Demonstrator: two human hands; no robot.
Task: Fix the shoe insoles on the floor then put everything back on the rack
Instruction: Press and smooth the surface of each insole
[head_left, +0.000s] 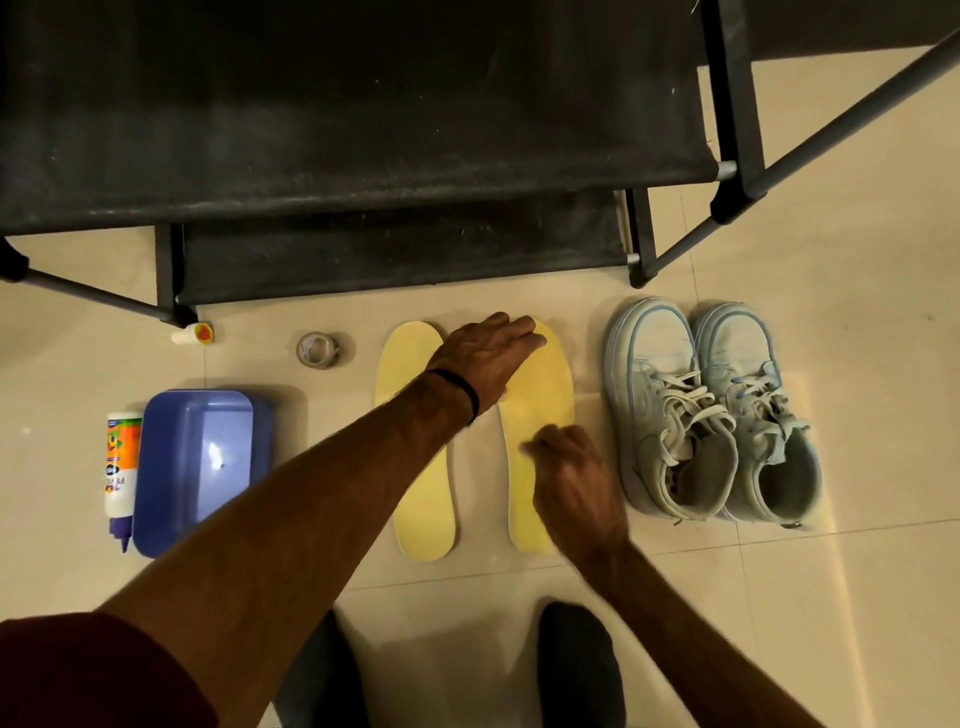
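Two yellow insoles lie side by side on the tiled floor, the left insole (415, 467) and the right insole (540, 405). My left hand (485, 353) reaches across and lies flat with straight fingers on the toe end of the right insole. My right hand (569, 467), blurred, sits over the middle of that same insole with fingers bent; I cannot make out a grip. A pair of pale blue laced sneakers (711, 410) stands to the right of the insoles. The black shoe rack (363, 171) stands just beyond them.
A roll of clear tape (318, 350) and a small glue tube (193, 334) lie near the rack's foot. At the left lie a blue plastic tray (197, 462) and a white glue bottle (122, 473). My two dark-socked feet (576, 670) are at the bottom.
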